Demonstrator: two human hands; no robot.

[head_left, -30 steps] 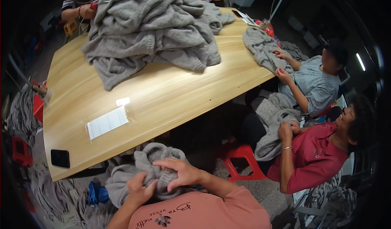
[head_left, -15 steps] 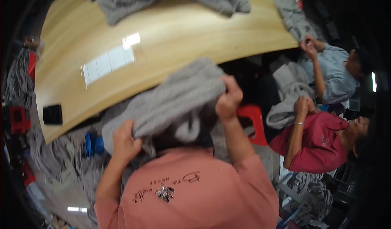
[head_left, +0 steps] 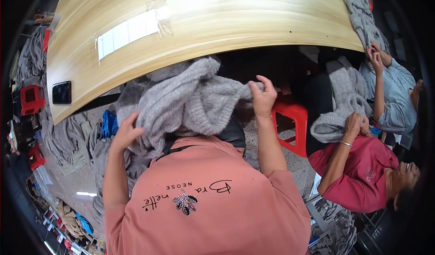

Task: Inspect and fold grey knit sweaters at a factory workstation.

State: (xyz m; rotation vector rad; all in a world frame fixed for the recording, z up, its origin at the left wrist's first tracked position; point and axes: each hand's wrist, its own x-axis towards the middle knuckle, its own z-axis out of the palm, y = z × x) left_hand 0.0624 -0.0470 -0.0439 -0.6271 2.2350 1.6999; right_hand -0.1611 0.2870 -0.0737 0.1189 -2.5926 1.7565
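A fluffy grey knitted sweater (head_left: pixel 181 103) hangs bunched over my lap, just in front of the table edge. Its folds and a ribbed part show on the near side. My right hand (head_left: pixel 264 98) pinches a narrow end of the knit, drawn out to the right, with some fingers raised. At the sweater's left side, my left hand (head_left: pixel 128 132) has thumb and fingers around a fold; part of that grip is hidden by the fabric.
The wooden table (head_left: pixel 253 24) bears a dark phone (head_left: pixel 61 92) and a taped white paper strip (head_left: pixel 128 34). A red stool (head_left: pixel 290 128) stands to my right, beside two people handling grey knits (head_left: pixel 337 105). More grey garments (head_left: pixel 61 135) lie at the left.
The sweater has gone from a stretched, fairly flat bundle to a looser, crumpled one. My right hand now pinches a narrow end. The view has shifted, with the table higher in it.
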